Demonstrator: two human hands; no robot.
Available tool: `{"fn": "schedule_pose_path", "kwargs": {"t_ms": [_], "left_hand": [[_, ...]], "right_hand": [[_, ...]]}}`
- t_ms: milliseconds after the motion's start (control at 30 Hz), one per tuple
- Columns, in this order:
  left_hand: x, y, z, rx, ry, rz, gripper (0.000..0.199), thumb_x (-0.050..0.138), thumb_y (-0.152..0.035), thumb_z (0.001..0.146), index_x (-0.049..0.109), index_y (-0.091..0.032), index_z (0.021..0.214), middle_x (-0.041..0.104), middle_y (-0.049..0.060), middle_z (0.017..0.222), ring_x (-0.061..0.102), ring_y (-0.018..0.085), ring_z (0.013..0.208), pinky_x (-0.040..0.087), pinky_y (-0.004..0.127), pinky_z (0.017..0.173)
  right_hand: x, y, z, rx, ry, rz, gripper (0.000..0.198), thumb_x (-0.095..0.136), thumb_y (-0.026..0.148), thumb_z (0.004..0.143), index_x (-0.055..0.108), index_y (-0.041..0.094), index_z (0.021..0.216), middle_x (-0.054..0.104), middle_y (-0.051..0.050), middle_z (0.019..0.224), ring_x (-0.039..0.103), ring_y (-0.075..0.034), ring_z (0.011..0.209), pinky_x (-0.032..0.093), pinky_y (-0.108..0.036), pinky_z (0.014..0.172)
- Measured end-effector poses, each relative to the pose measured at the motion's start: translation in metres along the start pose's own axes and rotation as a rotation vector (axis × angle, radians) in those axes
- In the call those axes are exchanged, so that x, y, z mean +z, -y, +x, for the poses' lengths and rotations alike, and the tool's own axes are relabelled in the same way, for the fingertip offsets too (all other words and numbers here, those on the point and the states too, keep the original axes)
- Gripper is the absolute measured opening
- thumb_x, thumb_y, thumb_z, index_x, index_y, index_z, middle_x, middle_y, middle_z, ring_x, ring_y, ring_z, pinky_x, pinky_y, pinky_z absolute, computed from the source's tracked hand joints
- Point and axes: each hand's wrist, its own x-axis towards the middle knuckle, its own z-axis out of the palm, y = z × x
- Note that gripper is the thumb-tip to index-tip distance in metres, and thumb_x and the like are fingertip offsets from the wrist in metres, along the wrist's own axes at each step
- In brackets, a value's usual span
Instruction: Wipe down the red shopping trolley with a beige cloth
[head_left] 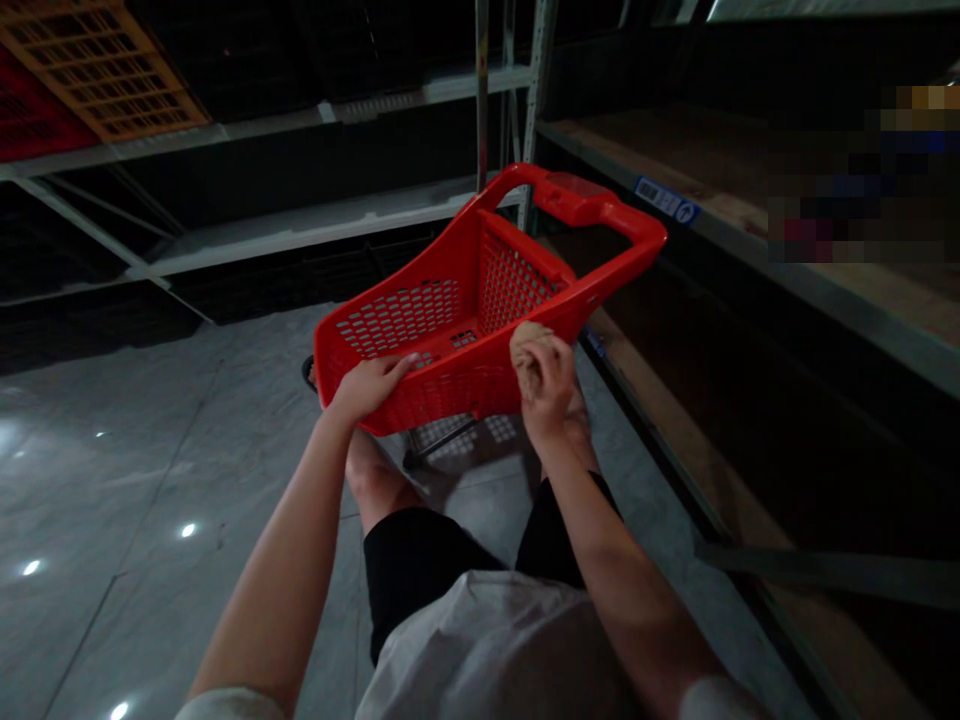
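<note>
A red plastic shopping cart (442,370) with perforated walls stands right in front of my knees, its handle at the far right end. My left hand (369,388) grips the near rim toward the cart's left end, with some fingers hidden over the edge. In my right hand (551,380) is a crumpled tan cloth (531,345), bunched under curled fingers. It rests against the outer side wall, just below the rim near the handle end. Through the openings, the basket floor (450,345) partly shows.
White metal shelving (277,235) runs along the back, with an orange crate (105,65) and a red crate (37,110) up at the left. A wooden-decked shelf (750,200) with a blue label (666,200) stands close on the right. Grey tiled floor (150,460) spreads at left.
</note>
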Motion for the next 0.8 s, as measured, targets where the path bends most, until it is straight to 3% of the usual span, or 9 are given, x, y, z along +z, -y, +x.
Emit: {"fn": "schedule_pose_path", "kwargs": {"t_ms": [100, 233, 300, 400, 500, 567, 667, 800], "left_hand": [[0.003, -0.008, -0.005, 0.061, 0.022, -0.021, 0.074, 0.031, -0.074, 0.098, 0.079, -0.021, 0.115, 0.079, 0.012, 0.114, 0.071, 0.032, 0.112, 0.05, 0.035, 0.094], [0.002, -0.012, -0.012, 0.076, 0.032, -0.025, 0.079, 0.026, -0.076, 0.098, 0.08, -0.019, 0.11, 0.079, 0.013, 0.106, 0.072, 0.031, 0.105, 0.05, 0.034, 0.089], [0.001, -0.013, -0.015, 0.06, 0.027, -0.008, 0.081, 0.025, -0.076, 0.098, 0.08, -0.018, 0.101, 0.079, 0.013, 0.098, 0.072, 0.03, 0.096, 0.05, 0.033, 0.082], [0.0, -0.014, -0.02, 0.033, 0.037, -0.007, 0.079, 0.028, -0.077, 0.096, 0.078, -0.018, 0.084, 0.076, 0.01, 0.082, 0.069, 0.026, 0.081, 0.047, 0.032, 0.072], [0.0, -0.015, -0.024, 0.068, 0.068, -0.053, 0.076, 0.034, -0.08, 0.093, 0.074, -0.019, 0.075, 0.07, 0.006, 0.071, 0.065, 0.022, 0.071, 0.043, 0.029, 0.067], [0.0, -0.016, -0.027, 0.104, 0.092, -0.071, 0.074, 0.038, -0.082, 0.091, 0.073, -0.02, 0.073, 0.068, 0.004, 0.069, 0.062, 0.02, 0.069, 0.042, 0.028, 0.065], [0.001, -0.018, -0.03, 0.127, 0.102, -0.048, 0.072, 0.043, -0.084, 0.087, 0.072, -0.02, 0.074, 0.068, 0.003, 0.069, 0.06, 0.019, 0.067, 0.039, 0.028, 0.063], [0.004, -0.023, -0.033, 0.132, 0.072, -0.045, 0.071, 0.043, -0.085, 0.086, 0.069, -0.02, 0.073, 0.068, 0.004, 0.07, 0.06, 0.019, 0.068, 0.037, 0.029, 0.064]], "right_hand": [[0.024, -0.017, -0.066, 0.139, 0.145, 0.063, 0.023, 0.054, 0.021, 0.094, 0.074, 0.024, 0.106, 0.065, -0.01, 0.124, 0.062, -0.025, 0.121, 0.052, -0.046, 0.108], [0.04, -0.022, -0.121, 0.244, 0.178, 0.135, 0.025, 0.052, 0.014, 0.085, 0.074, 0.02, 0.095, 0.069, -0.008, 0.105, 0.068, -0.021, 0.098, 0.058, -0.036, 0.087], [0.037, -0.021, -0.115, 0.267, 0.142, 0.132, 0.024, 0.053, 0.013, 0.083, 0.072, 0.019, 0.096, 0.068, -0.008, 0.101, 0.067, -0.02, 0.093, 0.058, -0.036, 0.084], [0.018, -0.019, -0.062, 0.232, -0.055, 0.098, 0.022, 0.053, 0.016, 0.085, 0.067, 0.02, 0.101, 0.065, -0.009, 0.107, 0.065, -0.022, 0.102, 0.057, -0.04, 0.093], [-0.002, -0.018, 0.011, 0.043, -0.372, 0.047, 0.017, 0.053, 0.021, 0.09, 0.062, 0.023, 0.104, 0.06, -0.006, 0.107, 0.063, -0.022, 0.108, 0.051, -0.048, 0.106], [-0.009, -0.02, 0.041, -0.049, -0.412, 0.034, 0.016, 0.052, 0.023, 0.092, 0.061, 0.024, 0.105, 0.057, -0.007, 0.112, 0.061, -0.022, 0.115, 0.049, -0.05, 0.11], [-0.007, -0.027, 0.029, -0.003, -0.253, 0.005, 0.016, 0.051, 0.024, 0.092, 0.061, 0.023, 0.105, 0.056, -0.009, 0.119, 0.057, -0.022, 0.121, 0.046, -0.049, 0.113], [0.008, -0.044, -0.054, 0.259, -0.064, -0.03, 0.022, 0.045, 0.019, 0.084, 0.062, 0.021, 0.098, 0.059, -0.009, 0.11, 0.06, -0.021, 0.109, 0.053, -0.041, 0.099]]}}
